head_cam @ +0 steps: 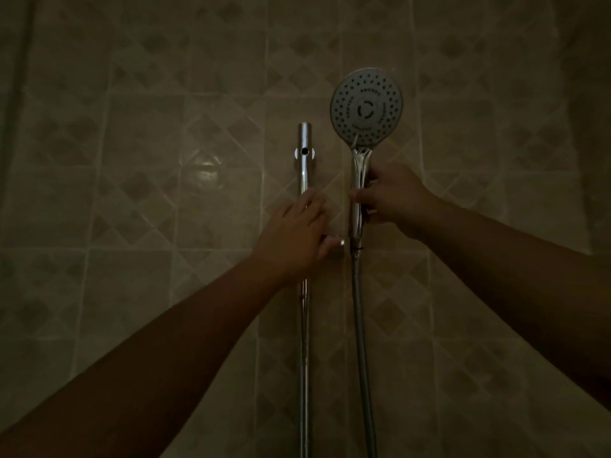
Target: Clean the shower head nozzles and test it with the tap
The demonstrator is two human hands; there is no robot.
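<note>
Against the tiled wall, your right hand grips the chrome handle of the shower head, its nozzle face turned toward you, hose hanging below. Your left hand rests open-fingered over the slide rail.

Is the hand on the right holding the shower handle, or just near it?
Touching. The head view shows the right hand wrapped around the chrome shower handle, thumb across the front and fingers behind, with no gap.
</note>
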